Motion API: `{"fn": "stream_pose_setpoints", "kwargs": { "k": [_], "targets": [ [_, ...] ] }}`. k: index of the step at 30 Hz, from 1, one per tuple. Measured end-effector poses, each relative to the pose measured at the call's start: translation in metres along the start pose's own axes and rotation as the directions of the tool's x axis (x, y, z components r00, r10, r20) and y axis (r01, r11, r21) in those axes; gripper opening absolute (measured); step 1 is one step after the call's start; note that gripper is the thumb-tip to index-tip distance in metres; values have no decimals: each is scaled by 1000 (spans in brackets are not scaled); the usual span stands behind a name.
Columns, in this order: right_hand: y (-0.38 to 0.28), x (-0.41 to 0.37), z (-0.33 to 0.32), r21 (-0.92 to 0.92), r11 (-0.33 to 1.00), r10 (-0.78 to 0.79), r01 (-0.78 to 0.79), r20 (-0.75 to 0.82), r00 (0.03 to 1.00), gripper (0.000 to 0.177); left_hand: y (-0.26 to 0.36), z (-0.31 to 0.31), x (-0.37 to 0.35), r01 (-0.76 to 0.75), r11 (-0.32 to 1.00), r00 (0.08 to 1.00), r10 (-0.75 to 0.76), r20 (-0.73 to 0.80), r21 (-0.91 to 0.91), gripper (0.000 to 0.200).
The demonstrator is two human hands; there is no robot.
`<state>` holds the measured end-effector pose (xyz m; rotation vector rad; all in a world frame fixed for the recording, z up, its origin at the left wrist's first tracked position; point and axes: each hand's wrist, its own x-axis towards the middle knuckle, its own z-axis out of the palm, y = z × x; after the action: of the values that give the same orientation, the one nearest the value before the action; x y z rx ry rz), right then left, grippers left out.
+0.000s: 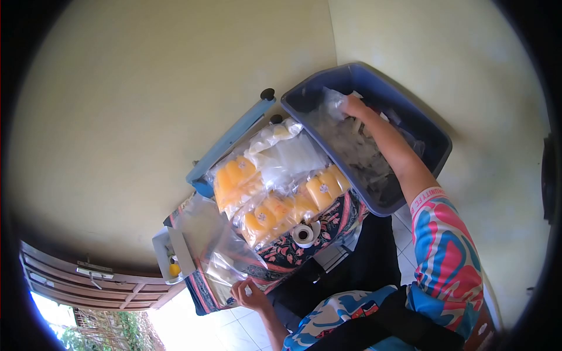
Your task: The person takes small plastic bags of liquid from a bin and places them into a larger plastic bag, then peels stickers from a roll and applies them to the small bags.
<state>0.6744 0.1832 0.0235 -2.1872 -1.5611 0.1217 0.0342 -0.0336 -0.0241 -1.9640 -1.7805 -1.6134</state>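
Note:
My right hand (353,106) reaches into a dark blue plastic bin (430,149), its fingers closed on a crumpled clear plastic bag (334,102) near the far side. Below it, a heap of small, pale pieces (357,146) fills the bin, too blurred to name. At the near left edge of the table, my left hand (252,295) has curled fingers at the edge of a clear plastic bag (225,266) lying flat. Clear packs with yellow-orange contents (266,215) and a stack of clear bags (290,161) lie between the hands.
A roll of tape or labels (303,235) sits on the patterned tablecloth (287,255). Behind the packs stands a long blue bar-shaped device (234,137), like a bag sealer. A white box (170,254) holding something yellow is at the left end. Walls meet behind the bin.

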Motion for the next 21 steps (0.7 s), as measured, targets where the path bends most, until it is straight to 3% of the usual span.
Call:
{"fn": "stream_pose_setpoints", "kwargs": {
  "k": [3, 6, 12, 15, 18, 20, 21],
  "targets": [
    [37, 16, 8, -289, 937, -181, 194, 71, 981, 32, 0, 1, 1, 0, 1000, 1000, 0, 2, 3, 17],
    [49, 9, 4, -296, 910, -276, 291, 93, 957, 28, 0, 3, 0, 5, 1000, 1000, -5, 0, -9, 18],
    [28, -17, -17, -161, 939, -282, 305, 153, 947, 29, 4, 3, 0, 4, 1000, 1000, -4, -3, -10, 18],
    [43, -16, -7, 38, 990, -140, 137, 84, 987, 35, 3, 2, -1, 3, 1000, 1000, -3, 7, -18, 19],
    [38, -35, -8, 279, 960, 40, -38, -2, 999, 42, 2, -2, -2, -5, 1000, 1000, 6, 27, -27, 19],
    [50, -31, 15, 345, 938, 84, -28, -149, 985, 48, 6, -3, -1, -14, 999, 1000, 14, 12, -33, 18],
    [42, -29, 8, 357, 934, 38, -18, -49, 998, 49, 9, -4, -1, -7, 1000, 1000, 8, 7, -25, 18]
  ]
}}
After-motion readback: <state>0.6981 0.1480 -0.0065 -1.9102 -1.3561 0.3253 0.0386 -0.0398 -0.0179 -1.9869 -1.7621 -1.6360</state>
